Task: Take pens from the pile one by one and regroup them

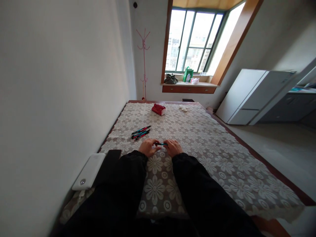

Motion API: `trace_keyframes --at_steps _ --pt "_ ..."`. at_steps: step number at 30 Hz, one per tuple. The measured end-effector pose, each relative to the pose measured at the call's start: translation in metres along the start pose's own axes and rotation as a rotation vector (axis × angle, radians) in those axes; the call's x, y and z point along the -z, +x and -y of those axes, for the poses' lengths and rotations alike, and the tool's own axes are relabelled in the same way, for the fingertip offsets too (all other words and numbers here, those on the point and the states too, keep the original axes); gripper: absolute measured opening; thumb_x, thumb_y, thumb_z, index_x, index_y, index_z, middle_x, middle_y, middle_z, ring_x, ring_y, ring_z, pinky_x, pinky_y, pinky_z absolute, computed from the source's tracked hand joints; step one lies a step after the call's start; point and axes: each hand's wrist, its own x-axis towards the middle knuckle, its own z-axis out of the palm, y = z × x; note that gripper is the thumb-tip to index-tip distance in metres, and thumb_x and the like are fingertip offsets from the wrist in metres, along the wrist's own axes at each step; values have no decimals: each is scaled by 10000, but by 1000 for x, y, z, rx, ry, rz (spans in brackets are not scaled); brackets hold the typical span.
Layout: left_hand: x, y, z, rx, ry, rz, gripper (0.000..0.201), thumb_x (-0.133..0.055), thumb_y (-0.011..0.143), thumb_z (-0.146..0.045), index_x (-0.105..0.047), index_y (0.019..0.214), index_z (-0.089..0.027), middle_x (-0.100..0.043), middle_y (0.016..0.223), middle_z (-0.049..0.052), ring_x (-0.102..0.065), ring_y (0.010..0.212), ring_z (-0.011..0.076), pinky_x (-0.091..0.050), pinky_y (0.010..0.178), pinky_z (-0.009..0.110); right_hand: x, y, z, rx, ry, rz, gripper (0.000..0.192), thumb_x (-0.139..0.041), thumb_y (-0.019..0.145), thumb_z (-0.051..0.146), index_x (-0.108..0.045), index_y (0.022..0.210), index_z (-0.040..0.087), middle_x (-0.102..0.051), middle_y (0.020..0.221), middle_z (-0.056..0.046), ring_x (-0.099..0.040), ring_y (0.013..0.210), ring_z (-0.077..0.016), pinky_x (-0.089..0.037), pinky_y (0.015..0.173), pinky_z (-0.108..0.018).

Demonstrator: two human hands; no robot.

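A thin teal and black pen (161, 144) lies level between my two hands, just over the flowered tablecloth (155, 187). My left hand (148, 147) pinches its dark end with thumb and fingers. At the opposite end, my right hand (173, 147) is closed on the teal part. Parts of the pen are covered by my fingertips. Beyond my left hand, a small pile of pens (140, 132) in teal, red and black rests on the cloth.
Farther back on the table sit a red packet (158, 109) and a small pale item (183, 109). Left of my left sleeve lie a white power bank (89, 171) and a dark flat object (108, 166). A wall borders the left side; a white fridge (247, 97) stands off to the right.
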Motion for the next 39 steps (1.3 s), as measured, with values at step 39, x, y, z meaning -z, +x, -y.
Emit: trace_keyframes --at_steps 39 --pt "-3 0 -3 12 -105 -17 294 -644 779 -353 -648 1054 -248 -691 957 13 -603 829 156 -458 804 272 -4 -1 3 124 -42 -80 221 -457 935 274 -570 1123 252 -651 993 -43 -535 947 -200 -361 815 -312"
